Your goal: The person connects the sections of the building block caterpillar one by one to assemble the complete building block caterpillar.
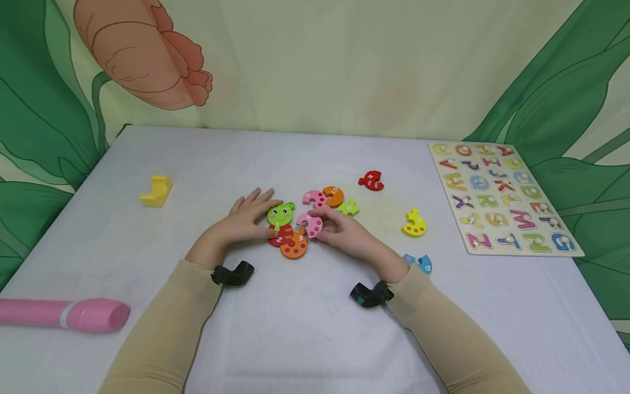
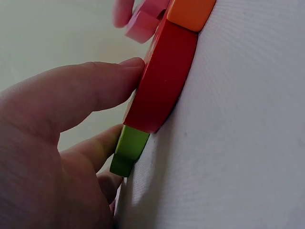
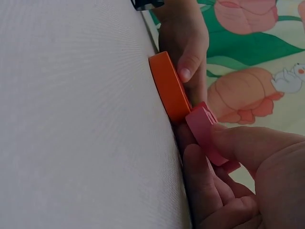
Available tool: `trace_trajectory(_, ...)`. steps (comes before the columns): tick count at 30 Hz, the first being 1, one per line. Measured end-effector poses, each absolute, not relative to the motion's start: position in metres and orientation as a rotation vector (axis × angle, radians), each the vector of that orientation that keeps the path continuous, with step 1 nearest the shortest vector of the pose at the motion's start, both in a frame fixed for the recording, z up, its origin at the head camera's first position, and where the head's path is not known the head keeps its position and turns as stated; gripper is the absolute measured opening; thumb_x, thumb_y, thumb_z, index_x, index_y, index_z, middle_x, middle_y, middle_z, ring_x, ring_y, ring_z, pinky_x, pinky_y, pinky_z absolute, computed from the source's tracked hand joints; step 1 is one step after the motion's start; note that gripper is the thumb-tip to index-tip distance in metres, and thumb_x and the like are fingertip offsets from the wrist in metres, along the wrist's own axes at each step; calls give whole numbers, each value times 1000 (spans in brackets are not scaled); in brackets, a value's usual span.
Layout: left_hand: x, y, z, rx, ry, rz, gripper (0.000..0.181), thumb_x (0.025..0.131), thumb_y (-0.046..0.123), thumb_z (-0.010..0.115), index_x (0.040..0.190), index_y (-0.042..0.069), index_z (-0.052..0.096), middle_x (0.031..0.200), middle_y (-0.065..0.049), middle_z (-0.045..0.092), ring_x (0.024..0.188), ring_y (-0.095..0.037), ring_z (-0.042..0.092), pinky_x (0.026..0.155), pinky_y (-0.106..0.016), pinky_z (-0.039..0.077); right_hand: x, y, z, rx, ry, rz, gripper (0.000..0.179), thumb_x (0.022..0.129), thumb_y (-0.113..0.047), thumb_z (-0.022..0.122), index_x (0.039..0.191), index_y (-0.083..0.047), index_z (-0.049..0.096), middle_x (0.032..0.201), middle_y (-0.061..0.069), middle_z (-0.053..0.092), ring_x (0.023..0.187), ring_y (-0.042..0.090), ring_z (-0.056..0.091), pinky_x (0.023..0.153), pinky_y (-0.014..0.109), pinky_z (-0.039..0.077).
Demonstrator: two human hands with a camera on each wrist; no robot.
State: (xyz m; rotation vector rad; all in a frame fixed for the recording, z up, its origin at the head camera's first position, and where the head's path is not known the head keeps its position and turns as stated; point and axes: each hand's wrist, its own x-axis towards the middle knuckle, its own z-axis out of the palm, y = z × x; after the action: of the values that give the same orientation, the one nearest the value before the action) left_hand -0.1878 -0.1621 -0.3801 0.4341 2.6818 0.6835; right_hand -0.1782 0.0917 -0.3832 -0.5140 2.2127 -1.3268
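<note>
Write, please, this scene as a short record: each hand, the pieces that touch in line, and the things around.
Left hand: thumb on red 2, fingers by green head
Right hand: pinches pink piece beside orange 3
Touching in line: green head, red 2, orange 3
Pink piece against orange 3: contact cannot be told
Just beyond: other pink piece, orange 10, small green piece
Farther right: small red piece, yellow piece, blue piece (partly hidden), letter board
Left side: yellow block, pink tube
</note>
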Motion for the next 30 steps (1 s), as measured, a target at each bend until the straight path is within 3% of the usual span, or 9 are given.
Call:
trace_trajectory(5, -188, -163, -382, 441, 2684, 682, 73, 76, 36, 63, 141, 21, 33, 154, -4, 8, 141, -30, -5, 110, -55, -6, -178, 91, -383, -584, 2203, -1277, 48, 87, -17, 57, 132, -29, 45, 125, -2, 51, 83, 15, 58, 78, 26, 50)
trace_trajectory(8, -189, -164, -383, 444, 2686, 682, 73, 76, 36, 63, 141, 21, 33, 154, -5, 8, 141, -30, -5, 110, -55, -6, -179, 89, -382, -590, 2225, -1247, 48, 86, -18, 59, 131, -30, 46, 103, 2, 59, 75, 17, 54, 69, 25, 47)
trace_trajectory(11, -189, -165, -384, 444, 2689, 683, 73, 76, 37, 63, 141, 22, 33, 154, -5, 8, 141, -30, -5, 110, -55, -5, -179, 88, -382, -618, 2267, -1227, 49, 84, -20, 62, 130, -28, 47, 88, 6, 58, 72, 18, 51, 66, 26, 44)
trace_trajectory(18, -190, -163, -384, 454, 2695, 685, 73, 76, 37, 63, 140, 22, 34, 154, -5, 9, 141, -30, -5, 110, -56, -5, -180, 87, -385, -709, 2359, -1212, 43, 83, -20, 66, 124, -13, 54, 129, 2, 44, 79, 11, 57, 77, 24, 48)
trace_trajectory(30, -189, -163, -384, 455, 2696, 688, 73, 75, 36, 64, 140, 21, 34, 154, -6, 10, 141, -30, -5, 110, -57, -5, -178, 82, -384, -732, 2463, -1030, 45, 82, -20, 67, 124, -14, 54, 127, 2, 45, 72, 13, 50, 64, 22, 44)
